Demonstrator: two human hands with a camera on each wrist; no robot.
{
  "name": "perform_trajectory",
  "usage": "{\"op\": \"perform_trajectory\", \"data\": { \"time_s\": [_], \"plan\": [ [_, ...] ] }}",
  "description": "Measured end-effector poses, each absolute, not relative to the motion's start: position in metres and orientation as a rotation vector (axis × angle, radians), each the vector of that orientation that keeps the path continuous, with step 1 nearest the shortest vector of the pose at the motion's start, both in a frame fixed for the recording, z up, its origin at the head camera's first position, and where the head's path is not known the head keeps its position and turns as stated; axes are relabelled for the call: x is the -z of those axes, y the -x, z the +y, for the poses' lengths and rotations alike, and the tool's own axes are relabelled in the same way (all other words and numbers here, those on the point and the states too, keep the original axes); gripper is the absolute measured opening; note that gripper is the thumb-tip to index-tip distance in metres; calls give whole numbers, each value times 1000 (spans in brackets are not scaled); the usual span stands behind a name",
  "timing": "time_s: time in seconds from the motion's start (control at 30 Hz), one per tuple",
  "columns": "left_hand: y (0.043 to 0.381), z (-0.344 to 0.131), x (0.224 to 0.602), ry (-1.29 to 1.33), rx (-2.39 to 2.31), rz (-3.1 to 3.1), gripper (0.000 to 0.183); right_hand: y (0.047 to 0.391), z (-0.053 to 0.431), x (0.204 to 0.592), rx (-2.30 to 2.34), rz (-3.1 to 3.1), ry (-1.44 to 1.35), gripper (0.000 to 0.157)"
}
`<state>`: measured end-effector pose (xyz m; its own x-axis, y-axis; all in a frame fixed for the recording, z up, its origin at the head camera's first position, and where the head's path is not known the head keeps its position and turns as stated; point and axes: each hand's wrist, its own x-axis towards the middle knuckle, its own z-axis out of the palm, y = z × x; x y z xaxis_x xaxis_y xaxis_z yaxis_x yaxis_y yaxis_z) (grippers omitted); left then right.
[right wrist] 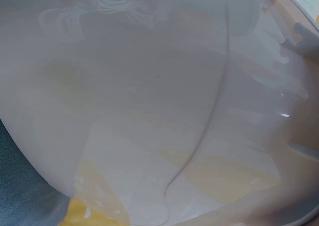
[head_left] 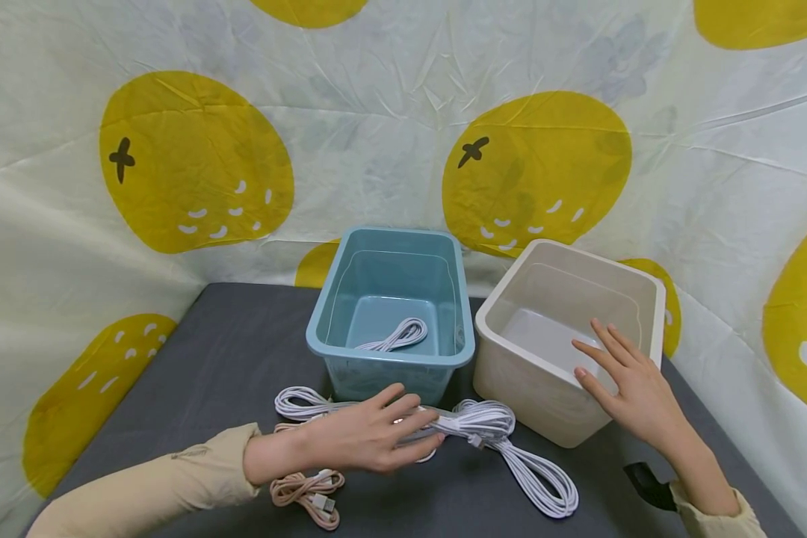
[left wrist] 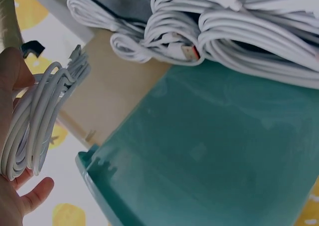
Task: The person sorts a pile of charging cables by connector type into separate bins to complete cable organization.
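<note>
Palm down, my left hand (head_left: 386, 430) reaches across a pile of white charging cables (head_left: 480, 418), its fairly straight fingers right at the cables. Loops and a USB plug (left wrist: 189, 52) show in the left wrist view. Pinkish-beige cables (head_left: 307, 489) lie below this wrist. My right hand (head_left: 628, 385) hovers over the front of the beige bin (head_left: 565, 261), fingers spread. Its thumb (left wrist: 37, 193) stands out in the left wrist view, where a white cable bundle (left wrist: 37, 118) overlaps the hand. The pale bin surface (right wrist: 154, 111) fills the right wrist view.
A blue bin (head_left: 393, 359) stands left of the beige one, holding a coiled white cable (head_left: 400, 336). The dark tabletop (head_left: 195, 403) meets a fabric backdrop (head_left: 370, 164) printed with yellow fruit. A black strap-like piece (head_left: 648, 486) sits at my right wrist.
</note>
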<state>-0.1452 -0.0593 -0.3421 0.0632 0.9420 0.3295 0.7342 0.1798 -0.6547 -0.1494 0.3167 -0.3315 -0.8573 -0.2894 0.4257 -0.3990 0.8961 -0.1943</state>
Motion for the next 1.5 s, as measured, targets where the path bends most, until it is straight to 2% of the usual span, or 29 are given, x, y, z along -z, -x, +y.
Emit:
{"op": "perform_trajectory", "data": {
  "time_s": [0.5, 0.97, 1.1, 1.33, 1.4, 1.5],
  "plan": [
    [142, -76, 322, 1550, -337, -1768, 33, 149, 315, 328, -372, -2684, -476, 43],
    [143, -86, 299, 1484, -307, -1776, 36, 148, 315, 329, -334, -2697, -488, 46],
    [146, -89, 291, 1449, -304, -1765, 39, 148, 316, 329, -333, -2700, -479, 46],
    [158, -94, 278, 1399, -289, -1731, 34, 147, 315, 331, -342, -2701, -479, 46],
    [162, -96, 275, 1395, -286, -1738, 37, 147, 316, 331, -343, -2700, -479, 46],
    [167, -98, 270, 1386, -298, -1759, 56, 147, 317, 331, -343, -2703, -476, 46]
  ]
}}
